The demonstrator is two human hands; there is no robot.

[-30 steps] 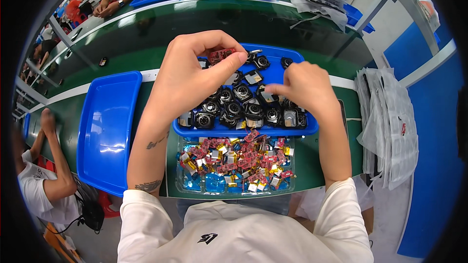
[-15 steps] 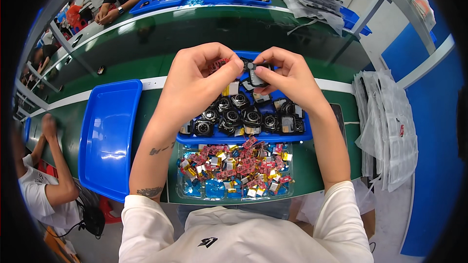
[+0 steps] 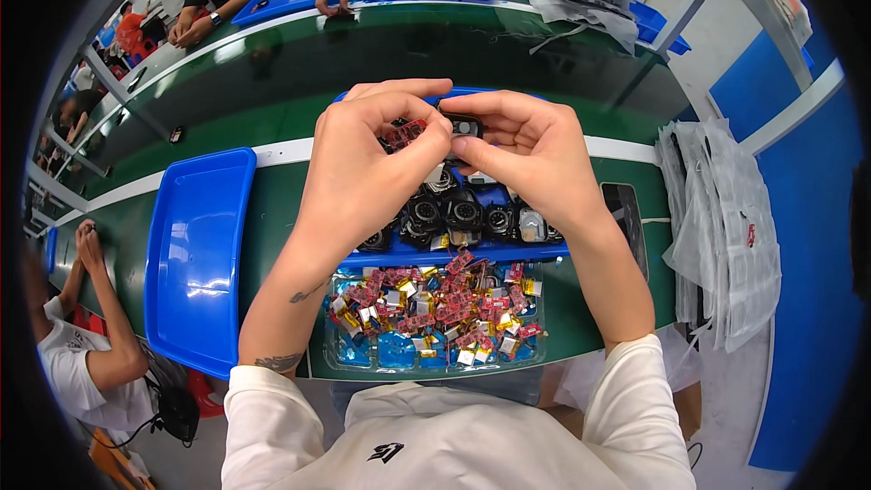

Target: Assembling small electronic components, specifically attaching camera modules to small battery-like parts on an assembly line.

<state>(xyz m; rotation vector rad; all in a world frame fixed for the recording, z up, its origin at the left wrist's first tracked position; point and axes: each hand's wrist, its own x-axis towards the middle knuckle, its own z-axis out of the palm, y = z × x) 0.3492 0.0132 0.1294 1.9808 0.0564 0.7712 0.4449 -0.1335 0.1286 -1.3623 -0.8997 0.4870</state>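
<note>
Above the far part of a blue tray (image 3: pixel 435 257), both my hands meet around a black smartwatch case (image 3: pixel 464 127). My right hand (image 3: pixel 526 147) grips it between thumb and fingers. My left hand (image 3: pixel 376 147) is closed, its thumb and fingertips at the case's left side, and a small red circuit board (image 3: pixel 406 133) shows inside its curl. Whether that board is joined to the case is hidden. Below the hands, several black watch cases (image 3: pixel 463 212) with round backs lie piled in the blue tray. Nearer me, a clear plastic tray (image 3: pixel 435 367) holds many red boards with silver-and-yellow battery cells (image 3: pixel 454 308).
An upright-lying empty-looking blue tray (image 3: pixel 195 263) is at my left. A dark phone-like slab (image 3: pixel 624 218) lies beside my right forearm. Bagged white sheets (image 3: pixel 721 236) hang at the right. People sit across the green bench (image 3: pixel 381 50) and at the left.
The watch case has turned in my fingers and now shows a different face. My left fingers have spread slightly farther over it. Across the bench, a person's hand has reached toward the green surface.
</note>
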